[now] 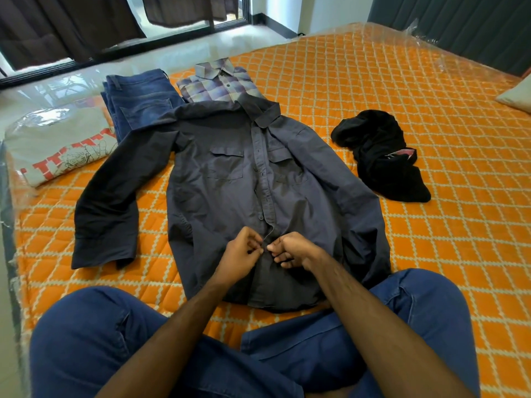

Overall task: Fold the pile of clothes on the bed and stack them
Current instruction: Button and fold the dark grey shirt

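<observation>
A dark grey long-sleeved shirt (pixel 230 179) lies spread face up on the orange quilted bed (pixel 373 90), collar away from me, one sleeve stretched out to the left. My left hand (pixel 241 254) and my right hand (pixel 290 249) meet at the button placket low on the shirt, and each pinches the fabric edge there. A crumpled black garment (pixel 382 162) lies to the right of the shirt. Folded blue jeans (pixel 140 96), a folded plaid shirt (pixel 221 84) and a folded grey printed T-shirt (pixel 60 142) sit at the far left.
My crossed legs in blue jeans (pixel 94 340) fill the near edge of the bed. A pale pillow (pixel 517 96) shows at the right edge. Clear plastic (pixel 34 90) covers the mattress border on the left. A window with dark curtains (pixel 71 24) stands beyond.
</observation>
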